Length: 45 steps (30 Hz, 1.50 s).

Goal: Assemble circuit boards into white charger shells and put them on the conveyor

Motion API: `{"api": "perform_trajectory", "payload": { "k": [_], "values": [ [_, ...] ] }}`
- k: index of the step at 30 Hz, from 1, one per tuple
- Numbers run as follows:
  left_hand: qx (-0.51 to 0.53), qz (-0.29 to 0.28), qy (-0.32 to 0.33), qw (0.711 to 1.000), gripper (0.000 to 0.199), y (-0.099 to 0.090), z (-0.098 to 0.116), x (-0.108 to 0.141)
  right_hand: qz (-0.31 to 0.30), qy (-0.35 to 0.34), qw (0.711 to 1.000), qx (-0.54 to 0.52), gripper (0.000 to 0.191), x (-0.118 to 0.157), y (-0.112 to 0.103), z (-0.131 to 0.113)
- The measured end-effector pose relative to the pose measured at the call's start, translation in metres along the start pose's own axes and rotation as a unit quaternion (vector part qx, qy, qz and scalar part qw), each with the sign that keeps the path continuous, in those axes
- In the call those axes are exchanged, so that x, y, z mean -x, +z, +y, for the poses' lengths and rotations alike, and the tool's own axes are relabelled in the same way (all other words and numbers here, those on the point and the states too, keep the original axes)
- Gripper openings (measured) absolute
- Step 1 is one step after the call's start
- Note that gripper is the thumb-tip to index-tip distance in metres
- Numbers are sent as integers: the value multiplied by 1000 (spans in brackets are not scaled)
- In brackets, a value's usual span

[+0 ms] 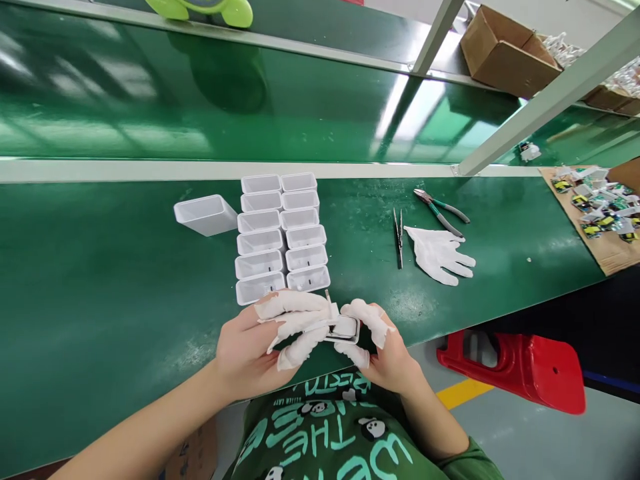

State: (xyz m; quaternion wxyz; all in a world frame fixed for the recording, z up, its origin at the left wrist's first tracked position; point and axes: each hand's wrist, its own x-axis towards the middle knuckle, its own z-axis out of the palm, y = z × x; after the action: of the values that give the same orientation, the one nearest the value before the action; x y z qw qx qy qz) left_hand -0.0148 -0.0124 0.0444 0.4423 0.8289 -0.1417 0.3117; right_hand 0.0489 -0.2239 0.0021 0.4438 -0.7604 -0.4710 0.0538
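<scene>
White cloth covers the fingers of both hands. Between them, over the bench's near edge, is a small white rectangular part with a metallic rim (345, 329); its exact kind cannot be made out. My left hand (277, 330) is closed on the part's left side, and a thin pin sticks up by its fingertips. On the other side, my right hand (373, 337) pinches the rim between thumb and fingers. Just beyond the hands stand two columns of translucent plastic bins (260, 243). A few of the nearer bins hold small dark pieces.
One loose bin (207, 215) lies tilted left of the columns. Tweezers (399, 239), cutting pliers (440, 210) and a white glove (440, 255) lie to the right. Circuit boards with wires (600, 207) cover cardboard at far right. A red stool (515, 367) stands below.
</scene>
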Motion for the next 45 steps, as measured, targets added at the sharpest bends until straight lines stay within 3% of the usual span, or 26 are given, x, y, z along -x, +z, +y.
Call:
{"api": "perform_trajectory", "payload": {
  "k": [4, 8, 12, 15, 19, 24, 28, 31, 34, 39, 42, 45],
  "values": [
    [22, -11, 37, 999, 15, 2, -3, 2, 20, -57, 998, 31, 48, 3, 3, 2],
    [55, -31, 52, 997, 10, 3, -3, 2, 14, -70, 997, 33, 44, 4, 5, 4],
    [97, -67, -28, 993, 14, 5, -4, -1, 28, -36, 999, -1, 52, 5, 8, 5],
    [111, -51, -88, 989, 16, 7, -4, 0, 49, -21, 998, -20, 55, 7, 10, 6],
    [47, -49, -86, 994, 19, 10, -4, 6, 52, -47, 998, -3, 49, 8, 12, 5],
    [-101, -30, -18, 994, 29, 15, -7, 12, -46, 0, 999, 18, 29, 8, 13, 5],
    [-173, -13, -30, 984, 27, 16, -8, 11, -12, -50, 997, 64, 30, 7, 14, 6],
    [-125, -7, -47, 991, 19, 10, -4, 9, -6, -65, 994, 87, 27, 5, 14, 5],
    [-26, -48, -70, 996, 20, 4, -1, 6, -21, -56, 994, 94, 22, 4, 13, 5],
    [51, -74, -121, 989, 21, 6, 0, 4, -7, -23, 999, 24, 27, 8, 13, 3],
    [-14, -76, -83, 994, 17, 10, -1, 8, 10, 1, 1000, 15, 29, 7, 12, 0],
    [-122, -40, -41, 991, 20, 10, 0, 10, 21, -14, 999, 22, 37, 7, 12, -2]
  ]
}}
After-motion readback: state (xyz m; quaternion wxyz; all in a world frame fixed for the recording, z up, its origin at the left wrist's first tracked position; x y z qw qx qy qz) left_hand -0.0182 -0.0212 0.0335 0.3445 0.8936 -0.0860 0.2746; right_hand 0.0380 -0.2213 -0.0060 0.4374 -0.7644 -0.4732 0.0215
